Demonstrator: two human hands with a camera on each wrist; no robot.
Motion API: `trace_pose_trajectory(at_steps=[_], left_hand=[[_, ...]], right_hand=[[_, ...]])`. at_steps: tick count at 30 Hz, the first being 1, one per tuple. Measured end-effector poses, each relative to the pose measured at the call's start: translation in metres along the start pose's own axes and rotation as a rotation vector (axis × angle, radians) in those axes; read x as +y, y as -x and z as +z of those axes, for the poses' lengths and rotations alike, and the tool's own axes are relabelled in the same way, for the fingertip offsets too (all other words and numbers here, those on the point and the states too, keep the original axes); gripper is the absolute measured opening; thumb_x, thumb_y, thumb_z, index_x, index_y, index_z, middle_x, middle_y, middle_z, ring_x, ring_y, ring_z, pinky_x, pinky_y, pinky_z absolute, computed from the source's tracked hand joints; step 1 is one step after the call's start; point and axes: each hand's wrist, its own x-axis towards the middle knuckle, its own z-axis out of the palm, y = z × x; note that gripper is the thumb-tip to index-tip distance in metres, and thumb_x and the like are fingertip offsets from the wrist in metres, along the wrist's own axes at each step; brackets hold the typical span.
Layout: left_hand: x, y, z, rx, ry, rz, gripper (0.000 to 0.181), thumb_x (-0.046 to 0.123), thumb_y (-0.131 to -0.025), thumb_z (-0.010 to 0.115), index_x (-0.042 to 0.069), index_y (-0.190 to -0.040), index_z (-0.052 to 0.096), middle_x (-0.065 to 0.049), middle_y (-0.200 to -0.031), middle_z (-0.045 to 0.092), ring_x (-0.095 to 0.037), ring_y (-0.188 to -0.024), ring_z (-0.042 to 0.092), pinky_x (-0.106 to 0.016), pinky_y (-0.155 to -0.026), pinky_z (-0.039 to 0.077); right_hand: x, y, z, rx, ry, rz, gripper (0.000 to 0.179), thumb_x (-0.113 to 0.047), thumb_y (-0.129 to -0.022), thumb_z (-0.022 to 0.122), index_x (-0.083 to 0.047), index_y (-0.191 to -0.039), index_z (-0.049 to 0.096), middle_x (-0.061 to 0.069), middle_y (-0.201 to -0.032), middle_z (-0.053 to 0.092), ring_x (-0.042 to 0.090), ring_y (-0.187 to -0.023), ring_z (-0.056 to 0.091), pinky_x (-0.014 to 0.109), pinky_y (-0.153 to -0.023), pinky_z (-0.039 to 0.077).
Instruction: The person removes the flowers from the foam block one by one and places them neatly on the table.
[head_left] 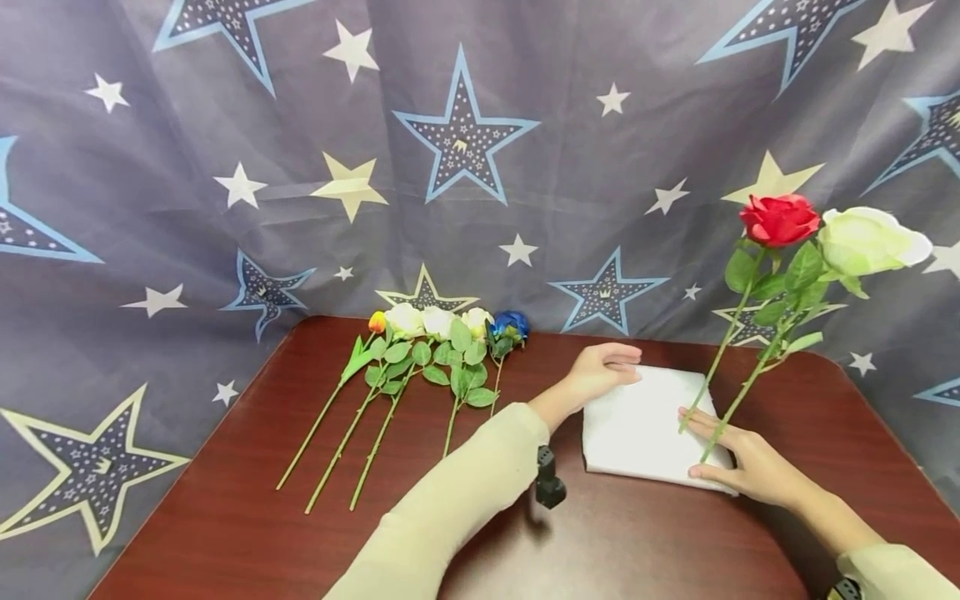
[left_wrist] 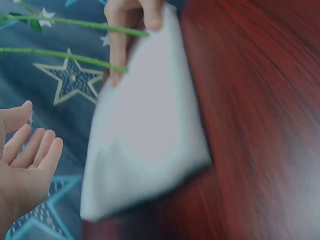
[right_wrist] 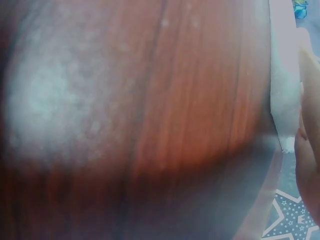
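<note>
A white block (head_left: 637, 425), foam-like in look, lies on the table. A red rose (head_left: 780, 220) and a white rose (head_left: 873, 242) rise from it, both leaning right, their stems meeting its upper face. My right hand (head_left: 750, 462) is at the block's right end, thumb and fingers spread and touching it around the stem bases. Over the far left corner is my left hand (head_left: 600, 375); in the left wrist view this hand (left_wrist: 30, 165) has loosely bent fingers, holds nothing and appears apart from the block. The right wrist view shows only part of the right hand (right_wrist: 307, 140) beside the block.
On the left of the brown table (head_left: 225, 500) lie an orange tulip (head_left: 377, 322), several white roses (head_left: 405, 321) and a blue rose (head_left: 510, 325), stems toward me. My left sleeve (head_left: 457, 492) crosses in front of some stems. A star-patterned curtain (head_left: 555, 167) hangs behind the table.
</note>
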Motion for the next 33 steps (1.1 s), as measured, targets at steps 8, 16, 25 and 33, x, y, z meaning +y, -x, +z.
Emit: trace_pose_trajectory(at_steps=[8,16,25,33], left_hand=[[0.02,-0.025,0.035,-0.064,0.163,0.003,0.037,0.003,-0.087,0.068,-0.001,-0.123,0.063,-0.019,-0.123,0.066,-0.027,-0.115,0.065,-0.019,-0.088,0.057],[0.026,-0.029,0.066,-0.128,-0.061,0.003,0.036,0.009,-0.088,0.068,0.006,-0.124,0.063,-0.009,-0.121,0.069,-0.015,-0.111,0.067,-0.004,-0.084,0.047],[0.029,-0.016,0.08,-0.038,0.0,0.011,0.02,0.006,-0.09,0.066,0.003,-0.108,0.072,-0.013,-0.1,0.075,-0.02,-0.093,0.073,-0.006,-0.071,0.051],[0.027,-0.013,0.074,0.045,0.151,0.057,0.019,0.004,-0.09,0.064,-0.007,-0.104,0.071,-0.021,-0.1,0.072,-0.03,-0.094,0.072,-0.015,-0.07,0.059]], right_hand=[[-0.001,0.002,0.001,0.016,0.011,0.005,0.073,-0.017,-0.061,0.088,0.0,-0.127,0.06,-0.008,-0.145,0.049,-0.014,-0.137,0.031,-0.002,-0.11,0.022],[-0.003,0.002,0.002,-0.006,-0.014,0.048,0.072,-0.016,-0.063,0.086,0.0,-0.128,0.06,-0.009,-0.143,0.051,-0.016,-0.136,0.029,-0.004,-0.107,0.021],[0.0,-0.002,0.002,0.011,0.005,0.015,0.071,-0.017,-0.06,0.087,0.003,-0.123,0.061,-0.008,-0.138,0.053,-0.018,-0.134,0.029,-0.003,-0.108,0.022],[-0.001,-0.001,0.002,0.005,0.0,0.037,0.074,-0.018,-0.06,0.088,0.003,-0.125,0.061,0.003,-0.135,0.058,-0.019,-0.134,0.03,-0.004,-0.107,0.022]])
